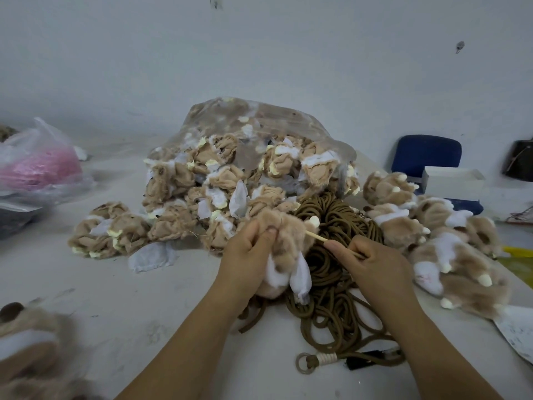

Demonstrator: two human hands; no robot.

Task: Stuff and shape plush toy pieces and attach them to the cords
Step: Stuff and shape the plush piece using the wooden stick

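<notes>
Tan and white fur fills the centre of the view: a plush piece (288, 241) is held just above a heap of brown cords (331, 272) on a pale grey table (144, 298). The left hand (245, 252) holds the plush piece from its left side, its grip closed round the fur with the thumb pressed on top. The right hand (375, 261) has a narrow grip, pinching a thin pale stick (317, 236) between thumb and fingers. The stick slants up and to the left, and its far end meets the fur. A flap of white fabric hangs from the lower end of the plush piece, over the cords. The cords lie in loose coils under and between both hands. Near the front edge, one cord end carries a ring (306, 362) beside a band of white binding. Behind the hands a large clear plastic bag (259, 122) lies open toward the person, spilling crumpled tan fabric pieces. More of these loose pieces (109, 229) sit in a clump on the table to the left. To the right lies a heap of furry tan and white toys (450, 246) with cream tips. Far left is a thin plastic bag holding something pink (37, 166). Far right, beyond the table, stand a blue chair (427, 153) and a white box (452, 183).
</notes>
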